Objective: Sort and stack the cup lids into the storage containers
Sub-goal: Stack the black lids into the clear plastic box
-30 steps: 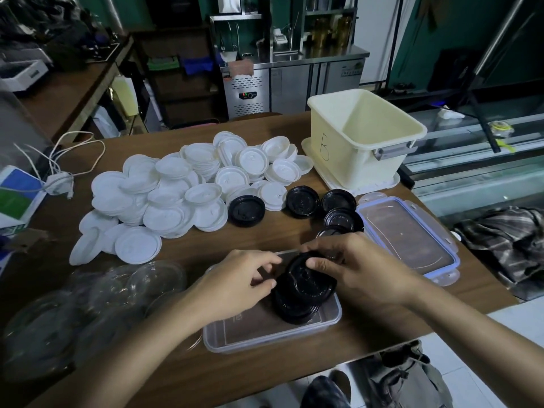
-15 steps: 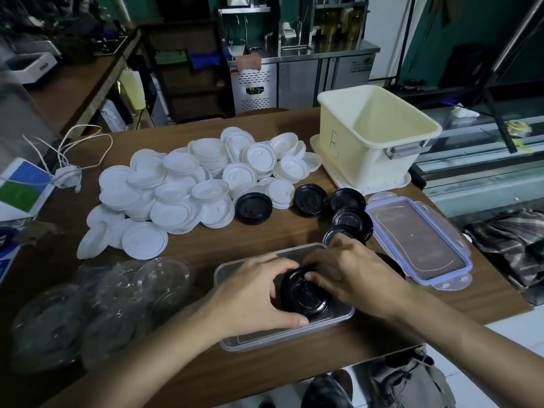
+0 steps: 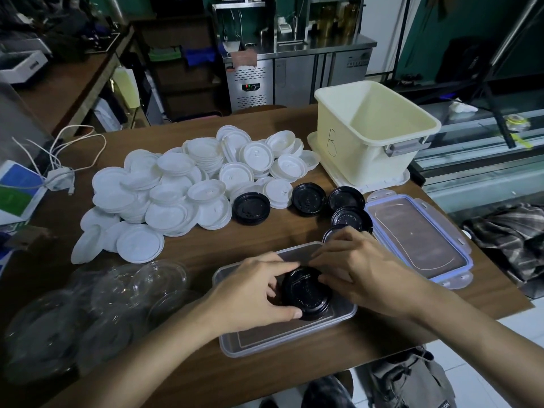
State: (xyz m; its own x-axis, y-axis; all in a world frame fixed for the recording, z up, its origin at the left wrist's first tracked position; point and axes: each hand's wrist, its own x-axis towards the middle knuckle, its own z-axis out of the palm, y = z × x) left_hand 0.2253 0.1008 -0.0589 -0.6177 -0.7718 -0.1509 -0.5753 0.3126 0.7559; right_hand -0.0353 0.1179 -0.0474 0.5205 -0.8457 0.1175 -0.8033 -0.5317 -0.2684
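The camera is worn on the person's head. It sits just back of the near edge of the tabletop (image 3: 294,228) and looks forward and down across the wood. The left hand (image 3: 253,290) and right hand (image 3: 362,272) come up from the bottom of the picture. They meet close under the lens on a stack of black lids (image 3: 306,290) in a clear tub (image 3: 265,346) by the near edge. The wide lens reaches the far edge, the cream bin (image 3: 368,148) near the far right corner, and a steel counter (image 3: 297,53) beyond.

Brown wooden table (image 3: 282,235), white lids (image 3: 188,187), black lids (image 3: 309,199), clear lids (image 3: 117,293), cream bin (image 3: 374,134), clear container (image 3: 282,340), container cover (image 3: 418,237)
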